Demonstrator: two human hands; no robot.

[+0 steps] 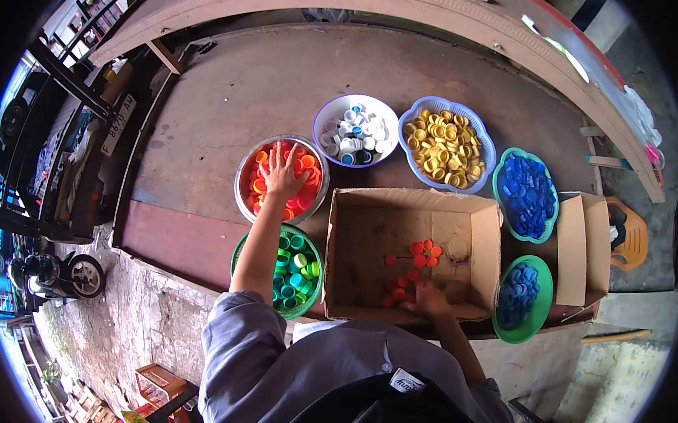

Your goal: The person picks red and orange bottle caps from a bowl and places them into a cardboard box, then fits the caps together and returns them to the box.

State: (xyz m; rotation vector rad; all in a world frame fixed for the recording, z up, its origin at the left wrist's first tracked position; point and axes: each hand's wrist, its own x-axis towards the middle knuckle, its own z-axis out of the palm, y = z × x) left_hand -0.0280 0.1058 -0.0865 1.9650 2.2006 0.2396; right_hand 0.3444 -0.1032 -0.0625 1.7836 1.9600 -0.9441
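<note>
My left hand (283, 180) rests on the red and orange bottle caps (308, 167) in a round metal bowl (243, 200), its fingers spread apart. Below that bowl, a green basket (235, 265) holds green caps (294, 271). Inside an open cardboard box (365, 228), my right hand (430, 302) is low by the near wall, fingers curled. Whatever it may hold is hidden. Several red caps (426, 253) lie loose on the box floor, some right beside those fingers.
Along the far side stand a bowl of white caps (355, 133) and a basket of yellow caps (444, 144). Right of the box are a basket of dark blue caps (527, 191) and a green bowl of blue caps (518, 293). A wooden rail (348, 2) borders the table's far edge.
</note>
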